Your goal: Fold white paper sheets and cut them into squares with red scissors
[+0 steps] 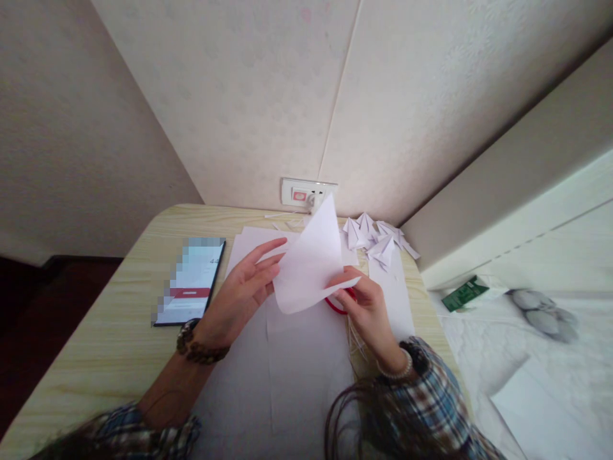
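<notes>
A white sheet of paper (pixel 311 262) is held up and curled above the table, with one corner pointing up. My right hand (pixel 366 306) pinches its lower right edge between thumb and fingers. My left hand (pixel 244 281) is beside the paper's left edge, fingers stretched and apart; the thumb is at the edge or touching it. A red loop (pixel 336 307) shows below the paper near my right fingers, and the rest of it is hidden. Flat white sheets (pixel 306 364) lie beneath my hands. Several folded white paper pieces (pixel 368 233) are piled at the back right.
A phone (pixel 191 281) with a lit screen lies left on the wooden table (pixel 119 332). A wall socket (pixel 306 193) with a plug is behind the table. Thin paper strips (pixel 357 342) lie near my right wrist. To the right, a green box (pixel 464 294) rests on a white surface.
</notes>
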Demonstrator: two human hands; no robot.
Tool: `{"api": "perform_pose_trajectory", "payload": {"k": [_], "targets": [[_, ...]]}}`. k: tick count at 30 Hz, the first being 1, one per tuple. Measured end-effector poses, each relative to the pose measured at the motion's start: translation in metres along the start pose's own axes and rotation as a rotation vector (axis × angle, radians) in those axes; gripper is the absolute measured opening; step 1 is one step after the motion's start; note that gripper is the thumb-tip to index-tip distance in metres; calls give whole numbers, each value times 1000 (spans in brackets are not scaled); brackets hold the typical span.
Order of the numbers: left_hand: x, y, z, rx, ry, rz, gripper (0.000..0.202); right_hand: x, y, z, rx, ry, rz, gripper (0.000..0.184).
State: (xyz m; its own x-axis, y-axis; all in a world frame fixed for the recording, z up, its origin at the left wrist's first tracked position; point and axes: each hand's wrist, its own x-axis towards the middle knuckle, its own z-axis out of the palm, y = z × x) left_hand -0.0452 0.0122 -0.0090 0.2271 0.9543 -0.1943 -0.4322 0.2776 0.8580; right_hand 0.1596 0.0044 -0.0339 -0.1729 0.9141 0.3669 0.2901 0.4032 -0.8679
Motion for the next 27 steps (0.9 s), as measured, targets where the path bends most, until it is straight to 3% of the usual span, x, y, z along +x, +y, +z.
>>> {"api": "perform_pose_trajectory", "payload": {"k": [4, 8, 12, 16, 20, 24, 27], "targets": [[1, -4, 1, -77, -54, -79, 41, -4, -1, 3, -29, 135, -18, 17], [-2, -7, 5, -87, -103, -104, 64, -7, -3, 4, -67, 214, -3, 15], [-8, -5, 13, -46, -77, -63, 78, -8, -5, 4, -100, 126, 21, 27], [-9, -2, 16, 8, 34, -48, 66, -7, -8, 7, -135, -33, 27, 36], [-4, -4, 7, 55, 98, -14, 55, -6, -9, 9, -169, -171, 12, 51], [0, -10, -1, 120, 148, 30, 55, -9, -8, 12, -297, -175, -33, 66], [0, -13, 1, 156, 199, 72, 56, -11, -10, 16, -516, -97, -109, 65]]}}
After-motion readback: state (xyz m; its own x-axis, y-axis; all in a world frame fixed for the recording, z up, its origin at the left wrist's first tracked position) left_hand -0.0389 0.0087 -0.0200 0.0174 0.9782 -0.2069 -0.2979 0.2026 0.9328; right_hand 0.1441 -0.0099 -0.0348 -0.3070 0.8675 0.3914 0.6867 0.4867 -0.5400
